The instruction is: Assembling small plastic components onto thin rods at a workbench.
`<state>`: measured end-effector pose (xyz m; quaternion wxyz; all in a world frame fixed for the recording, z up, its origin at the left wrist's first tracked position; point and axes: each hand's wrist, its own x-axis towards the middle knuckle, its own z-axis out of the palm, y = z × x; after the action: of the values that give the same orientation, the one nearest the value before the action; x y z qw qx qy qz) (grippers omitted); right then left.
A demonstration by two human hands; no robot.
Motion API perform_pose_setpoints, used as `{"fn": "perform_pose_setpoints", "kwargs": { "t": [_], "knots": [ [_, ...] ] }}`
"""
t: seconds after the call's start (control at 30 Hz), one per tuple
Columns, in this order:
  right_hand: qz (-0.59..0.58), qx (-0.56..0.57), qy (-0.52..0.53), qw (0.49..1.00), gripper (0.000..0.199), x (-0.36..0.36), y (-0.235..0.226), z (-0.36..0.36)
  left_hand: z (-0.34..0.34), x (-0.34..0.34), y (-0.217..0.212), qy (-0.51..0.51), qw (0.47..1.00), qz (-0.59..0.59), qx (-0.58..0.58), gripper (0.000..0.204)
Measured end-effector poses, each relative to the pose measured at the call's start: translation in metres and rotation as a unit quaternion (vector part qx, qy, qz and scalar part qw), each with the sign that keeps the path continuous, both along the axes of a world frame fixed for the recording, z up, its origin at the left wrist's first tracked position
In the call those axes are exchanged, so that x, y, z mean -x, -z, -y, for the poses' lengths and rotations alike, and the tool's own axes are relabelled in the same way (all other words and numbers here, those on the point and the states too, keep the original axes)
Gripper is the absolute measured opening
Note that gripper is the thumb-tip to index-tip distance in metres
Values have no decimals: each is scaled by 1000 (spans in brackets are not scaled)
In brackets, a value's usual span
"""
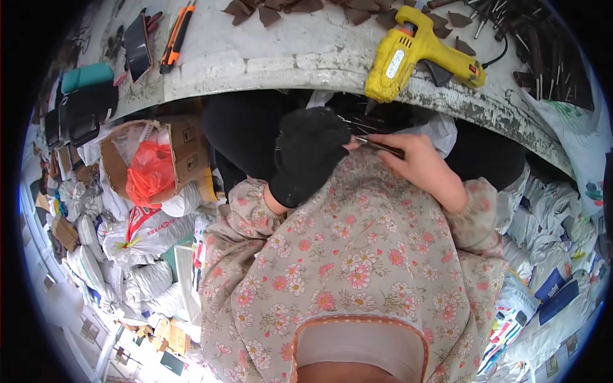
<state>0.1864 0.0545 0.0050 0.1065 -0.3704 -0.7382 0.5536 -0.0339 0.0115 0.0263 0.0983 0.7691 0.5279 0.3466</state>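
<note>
My left hand (pixel 313 153) wears a black glove with the fingertips bare. Its thumb and fingers pinch at the shiny metal end of a slim dark rod (pixel 391 150). Closed around the dark part of that rod is my bare right hand (pixel 418 161). Both hands are over my lap, just below the table edge, with the fingertips almost meeting. Exactly what the left fingertips grip is partly hidden by the glove. Above them, a yellow glue gun (pixel 408 54) lies on the table with its nozzle over the edge.
Brown scraps (pixel 357 11) lie along the worn table (pixel 242 70). Dark rods with metal pins (pixel 555 70) are piled at the far right. An orange-black utility knife (pixel 177 38) and a phone (pixel 138 48) lie left. A cardboard box (pixel 188 150) and many plastic bags (pixel 153 236) crowd the floor.
</note>
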Motion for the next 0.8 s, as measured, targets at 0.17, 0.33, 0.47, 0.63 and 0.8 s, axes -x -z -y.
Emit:
{"fn": "perform_pose_setpoints", "kwargs": {
  "t": [0.17, 0.33, 0.47, 0.63, 0.8],
  "knots": [
    [138, -145, -21, 980, 31, 13, 118, -10, -62, 36, 1, -196, 977, 83, -13, 20],
    [210, -211, -122, 947, 35, 32, 144, -6, -124, 100, 45, -261, 953, -144, -54, 29],
    [50, -120, -70, 989, 27, 6, 51, -14, -121, 94, 36, -276, 960, -9, 49, 34],
    [181, -311, 231, 904, 20, -73, -62, -70, -77, 53, 9, -162, 943, 236, 170, 24],
    [446, -544, 223, 675, 24, -171, -40, -165, -51, 29, -6, -187, 939, 189, 218, 18]
  ]
}}
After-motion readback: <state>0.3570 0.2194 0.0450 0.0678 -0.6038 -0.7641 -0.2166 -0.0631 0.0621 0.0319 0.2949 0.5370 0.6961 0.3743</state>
